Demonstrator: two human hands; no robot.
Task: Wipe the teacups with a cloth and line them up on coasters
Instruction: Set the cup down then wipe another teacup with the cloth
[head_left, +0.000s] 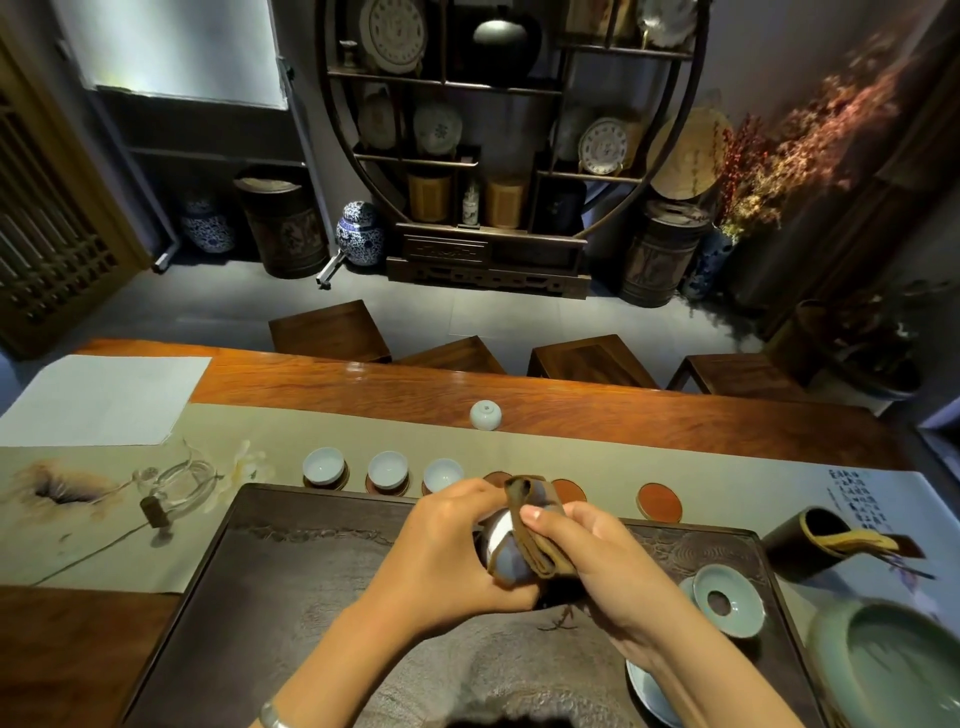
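Note:
My left hand grips a pale blue teacup tilted on its side above the dark tea tray. My right hand presses a folded brown cloth over the cup's rim. Behind the tray, three pale teacups stand upright on coasters in a row. To their right lie bare red-brown coasters; another one is partly hidden behind my hands. One more cup sits upside down farther back on the table.
A glass pitcher rests left of the tray. At the right are a celadon lid holder, a large green bowl and a dark tube with utensils. White paper lies far left. Wooden stools line the table's far side.

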